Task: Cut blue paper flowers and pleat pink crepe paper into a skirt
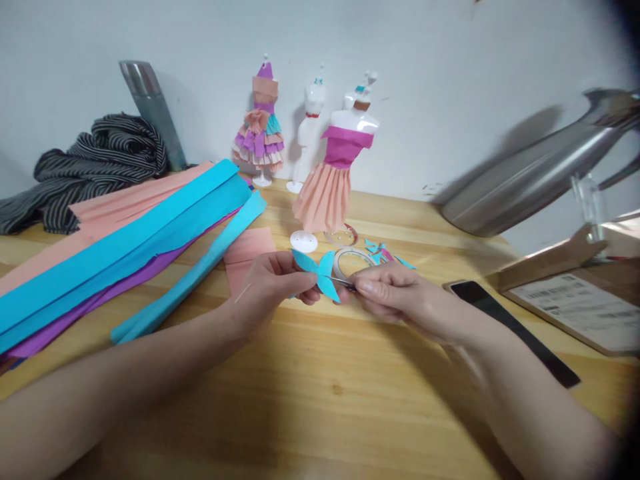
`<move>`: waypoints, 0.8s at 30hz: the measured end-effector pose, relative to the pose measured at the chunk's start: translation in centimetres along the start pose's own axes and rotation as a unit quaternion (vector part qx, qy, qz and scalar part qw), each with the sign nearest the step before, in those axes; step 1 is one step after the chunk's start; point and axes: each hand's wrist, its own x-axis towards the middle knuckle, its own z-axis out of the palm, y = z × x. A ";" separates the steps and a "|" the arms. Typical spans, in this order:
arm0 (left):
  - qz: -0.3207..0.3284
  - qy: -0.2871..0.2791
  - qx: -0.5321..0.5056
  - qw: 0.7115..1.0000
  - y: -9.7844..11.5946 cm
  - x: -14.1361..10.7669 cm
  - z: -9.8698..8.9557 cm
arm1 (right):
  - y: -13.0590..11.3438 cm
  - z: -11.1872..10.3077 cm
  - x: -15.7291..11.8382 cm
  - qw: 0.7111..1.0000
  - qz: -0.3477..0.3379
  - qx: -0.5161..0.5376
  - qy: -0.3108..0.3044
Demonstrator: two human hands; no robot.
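My left hand point(275, 277) pinches a blue crepe paper piece point(326, 273) with leaf-shaped lobes, held just above the wooden table. From the other side, my right hand point(395, 291) is closed around small scissors point(344, 283); their thin metal blades meet the paper at its middle, and the handles are mostly hidden by my fingers. Behind my hands lies a roll of tape point(343, 261). Just beyond it stands a small white dress form in a paper dress point(333, 177) with a magenta top and pleated peach skirt.
Crepe paper strips point(150, 233) in blue, peach and purple spread over the left side, near a striped cloth point(105, 163) and a bottle point(155, 110). Blue scraps point(377, 250) lie behind my right hand. Rightward are a phone point(515, 327), a cardboard box point(575, 293) and a steel jug point(530, 167).
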 end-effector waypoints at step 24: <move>-0.029 -0.002 -0.010 1.000 0.1 0.0 0.2 | 0.4 0.0 0.3 1.000 0.013 0.001 -0.008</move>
